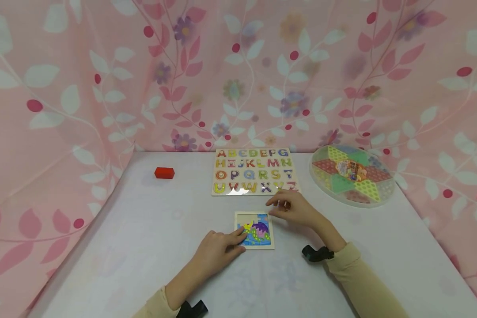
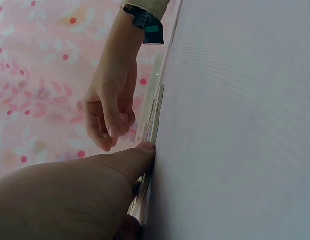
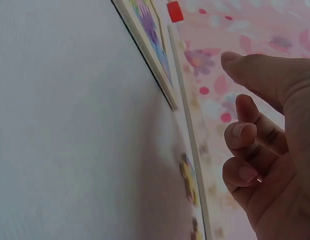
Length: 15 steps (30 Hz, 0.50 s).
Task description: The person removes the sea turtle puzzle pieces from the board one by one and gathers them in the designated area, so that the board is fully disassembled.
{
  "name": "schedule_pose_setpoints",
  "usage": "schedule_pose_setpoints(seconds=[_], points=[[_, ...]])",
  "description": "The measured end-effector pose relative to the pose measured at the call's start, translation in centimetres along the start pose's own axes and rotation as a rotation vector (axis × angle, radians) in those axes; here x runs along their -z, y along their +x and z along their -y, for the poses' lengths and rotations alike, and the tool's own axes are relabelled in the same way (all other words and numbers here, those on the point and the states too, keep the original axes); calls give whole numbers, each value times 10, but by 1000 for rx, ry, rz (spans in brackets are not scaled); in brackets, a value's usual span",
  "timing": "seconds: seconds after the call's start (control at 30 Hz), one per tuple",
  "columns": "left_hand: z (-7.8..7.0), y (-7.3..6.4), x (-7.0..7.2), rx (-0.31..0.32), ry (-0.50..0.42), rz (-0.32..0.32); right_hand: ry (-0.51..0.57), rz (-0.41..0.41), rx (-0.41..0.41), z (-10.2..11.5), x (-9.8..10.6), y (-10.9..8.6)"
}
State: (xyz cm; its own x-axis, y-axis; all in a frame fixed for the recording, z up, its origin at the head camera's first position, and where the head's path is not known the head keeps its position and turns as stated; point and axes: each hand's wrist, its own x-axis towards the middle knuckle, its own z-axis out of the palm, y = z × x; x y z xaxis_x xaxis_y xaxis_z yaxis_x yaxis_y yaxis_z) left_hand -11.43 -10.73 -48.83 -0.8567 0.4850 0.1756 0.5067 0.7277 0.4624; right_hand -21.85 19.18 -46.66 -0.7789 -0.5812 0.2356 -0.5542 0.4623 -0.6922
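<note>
On the white, cloth-like counter (image 1: 123, 269), the left hand (image 1: 219, 248) is reaching in from lower left, its fingers extending and resting on the left side of the small square picture puzzle in a pale wooden frame (image 1: 261, 230). That puzzle is lying flat between the two hands, showing no clear long axis, with a bare tan patch facing its upper left. The right hand (image 1: 295, 208) is hovering just beside the upper right corner, fingers loosely curling, thumb standing apart, pinching nothing; the left, touching, is sitting nearer.
</note>
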Motion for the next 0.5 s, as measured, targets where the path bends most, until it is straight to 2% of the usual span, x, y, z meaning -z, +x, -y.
schedule_pose_setpoints(seconds=[0.1,0.23,0.33,0.5], points=[[1,1,-1,-7,2,1,5,93,14,2,-15,10],[2,2,-3,-10,10,2,0,173,-20,3,-26,11],[2,1,-3,-10,20,0,-1,184,-46,4,-29,9],[1,0,-1,-16,29,-10,5,176,-43,5,-32,7]])
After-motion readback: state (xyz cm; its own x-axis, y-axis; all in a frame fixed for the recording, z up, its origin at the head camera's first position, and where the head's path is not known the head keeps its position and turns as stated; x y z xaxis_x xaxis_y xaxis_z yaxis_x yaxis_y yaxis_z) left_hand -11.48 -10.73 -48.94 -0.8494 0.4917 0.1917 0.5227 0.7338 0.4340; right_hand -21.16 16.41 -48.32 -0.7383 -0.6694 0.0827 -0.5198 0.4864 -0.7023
